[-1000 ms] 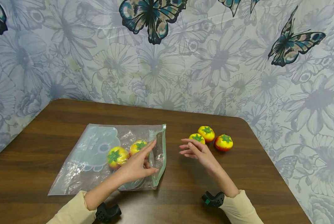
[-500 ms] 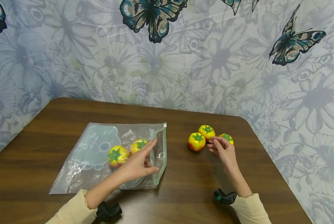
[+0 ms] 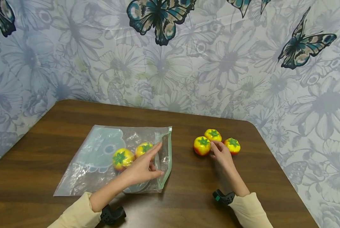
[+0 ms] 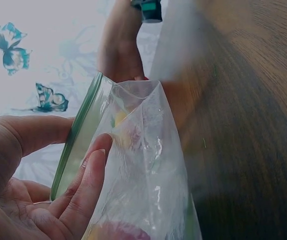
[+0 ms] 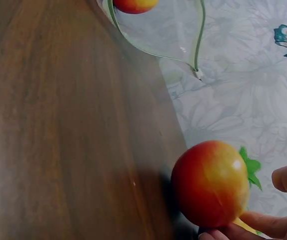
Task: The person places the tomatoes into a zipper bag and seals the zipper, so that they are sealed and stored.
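Observation:
A clear zip bag point(image 3: 81, 177) with a green-edged mouth lies flat, holding two yellow-and-red toy fruits point(image 3: 122, 159) with green star-shaped leaf caps. My left hand point(image 3: 142, 167) is at the mouth, fingers extended and thumb spread apart, touching the raised green zip strip point(image 4: 76, 145) in the left wrist view. Three more such fruits sit to the right: a front left one point(image 3: 202, 146), a back one point(image 3: 212, 135) and a right one point(image 3: 232, 146). Among them is my right hand point(image 3: 222, 156), its fingers beside the front left fruit point(image 5: 208, 185) and its thumb held away from it.
The brown wooden table point(image 3: 187, 205) has rounded far corners. Behind it hangs a floral cloth point(image 3: 170, 72) with butterflies. Black wrist devices point(image 3: 113, 215) are worn below both hands, at the pale yellow sleeves point(image 3: 78, 212).
My right hand first went right, over to the right fruit, then came back left between it and the front left fruit. My left hand stays at the bag's mouth.

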### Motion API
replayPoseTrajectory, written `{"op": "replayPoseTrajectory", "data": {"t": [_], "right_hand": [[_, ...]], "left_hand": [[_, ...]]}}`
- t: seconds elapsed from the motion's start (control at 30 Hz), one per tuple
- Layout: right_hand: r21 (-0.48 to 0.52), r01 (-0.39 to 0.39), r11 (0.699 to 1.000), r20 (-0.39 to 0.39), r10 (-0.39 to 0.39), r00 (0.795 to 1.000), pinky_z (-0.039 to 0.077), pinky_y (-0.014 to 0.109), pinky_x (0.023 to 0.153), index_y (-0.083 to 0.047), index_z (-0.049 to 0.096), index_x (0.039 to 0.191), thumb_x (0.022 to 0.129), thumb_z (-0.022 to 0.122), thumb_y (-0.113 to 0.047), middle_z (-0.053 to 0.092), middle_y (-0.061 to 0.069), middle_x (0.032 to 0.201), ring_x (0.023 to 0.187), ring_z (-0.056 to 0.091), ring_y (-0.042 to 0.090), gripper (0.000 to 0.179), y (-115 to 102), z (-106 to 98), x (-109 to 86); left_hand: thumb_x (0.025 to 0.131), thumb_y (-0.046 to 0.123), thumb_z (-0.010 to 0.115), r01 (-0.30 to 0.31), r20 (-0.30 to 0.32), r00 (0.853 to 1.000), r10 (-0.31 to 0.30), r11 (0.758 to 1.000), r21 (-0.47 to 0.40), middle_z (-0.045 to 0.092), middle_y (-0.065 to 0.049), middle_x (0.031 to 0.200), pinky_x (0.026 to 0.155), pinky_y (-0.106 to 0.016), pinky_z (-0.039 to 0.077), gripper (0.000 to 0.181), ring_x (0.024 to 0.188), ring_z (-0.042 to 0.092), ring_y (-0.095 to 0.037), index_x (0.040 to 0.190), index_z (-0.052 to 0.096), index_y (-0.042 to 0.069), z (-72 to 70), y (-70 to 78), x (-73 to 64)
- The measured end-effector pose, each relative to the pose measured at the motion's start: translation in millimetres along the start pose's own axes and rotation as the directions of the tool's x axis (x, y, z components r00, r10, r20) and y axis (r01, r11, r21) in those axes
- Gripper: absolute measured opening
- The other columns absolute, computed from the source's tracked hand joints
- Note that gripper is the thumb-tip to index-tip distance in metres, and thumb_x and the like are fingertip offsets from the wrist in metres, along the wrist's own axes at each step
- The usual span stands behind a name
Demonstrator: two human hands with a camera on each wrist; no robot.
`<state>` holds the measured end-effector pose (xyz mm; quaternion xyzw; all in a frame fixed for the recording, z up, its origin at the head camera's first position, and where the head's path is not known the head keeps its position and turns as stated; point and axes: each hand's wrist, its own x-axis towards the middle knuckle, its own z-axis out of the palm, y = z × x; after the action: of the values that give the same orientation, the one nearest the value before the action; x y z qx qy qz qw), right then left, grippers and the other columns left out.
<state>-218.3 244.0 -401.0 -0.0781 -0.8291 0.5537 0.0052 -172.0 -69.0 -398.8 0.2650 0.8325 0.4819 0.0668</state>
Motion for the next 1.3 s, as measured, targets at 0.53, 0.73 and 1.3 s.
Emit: {"op": "replayPoseTrajectory", "data": {"t": [0.53, 0.73, 1.3], "right_hand": [[-0.072, -0.008, 0.997, 0.088, 0.015, 0.996, 0.046, 0.038, 0.087, 0.002, 0.030, 0.142, 0.098, 0.051, -0.032, 0.043, 0.026, 0.131, 0.110, 0.047, 0.032, 0.060, 3, 15, 8.2], [-0.118, 0.004, 0.993, 0.127, 0.011, 0.992, 0.048, 0.036, 0.084, 0.003, 0.030, 0.141, 0.096, 0.052, -0.034, 0.043, 0.026, 0.130, 0.108, 0.049, 0.031, 0.062, 2, 17, 5.6], [-0.181, 0.145, 0.973, 0.074, -0.134, 0.988, 0.042, 0.045, 0.090, -0.009, 0.039, 0.140, 0.093, 0.060, -0.029, 0.051, 0.022, 0.125, 0.111, 0.048, 0.032, 0.056, 6, 30, -7.6]], "left_hand": [[0.080, 0.008, 0.074, -0.027, 0.018, 0.999, 0.028, 0.999, -0.020, 0.014, -0.014, 0.153, 0.053, -0.027, 0.050, 0.092, 0.064, 0.055, -0.009, 0.150, 0.015, 0.007, 3.4, 1.3, -2.6], [0.079, 0.007, 0.075, -0.026, 0.013, 1.000, 0.026, 0.999, -0.027, 0.014, -0.016, 0.153, 0.054, -0.027, 0.050, 0.092, 0.064, 0.055, -0.009, 0.150, 0.016, 0.006, 3.7, 2.8, -4.6], [0.079, 0.009, 0.076, -0.021, -0.004, 1.000, 0.021, 1.000, -0.011, 0.015, -0.014, 0.153, 0.053, -0.028, 0.050, 0.093, 0.064, 0.054, -0.009, 0.150, 0.017, 0.008, -0.1, 5.2, -9.6]]}}
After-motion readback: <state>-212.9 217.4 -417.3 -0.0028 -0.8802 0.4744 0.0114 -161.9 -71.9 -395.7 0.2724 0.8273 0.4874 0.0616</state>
